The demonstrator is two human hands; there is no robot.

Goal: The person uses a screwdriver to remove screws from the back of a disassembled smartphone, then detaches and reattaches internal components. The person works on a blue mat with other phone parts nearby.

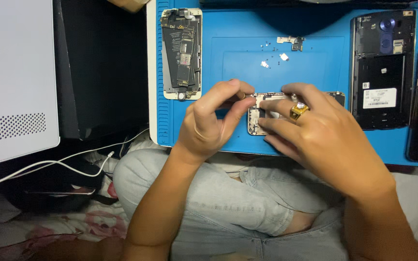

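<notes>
Opened phone (267, 116) lies at the near edge of the blue mat (228, 130). Right hand (315, 130) presses flat on it, fingers spread, steadying it. Left hand (214, 121) pinches at its left end, thumb to fingertips; what it grips is hidden. Loose screws (267, 46) parked mid-mat, clear of the hands.

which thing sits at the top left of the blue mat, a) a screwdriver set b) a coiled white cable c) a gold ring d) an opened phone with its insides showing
d: an opened phone with its circuit board and dark inner parts exposed lies at the top left of the blue mat, apart from both hands working lower down at the mat's near edge.
</notes>
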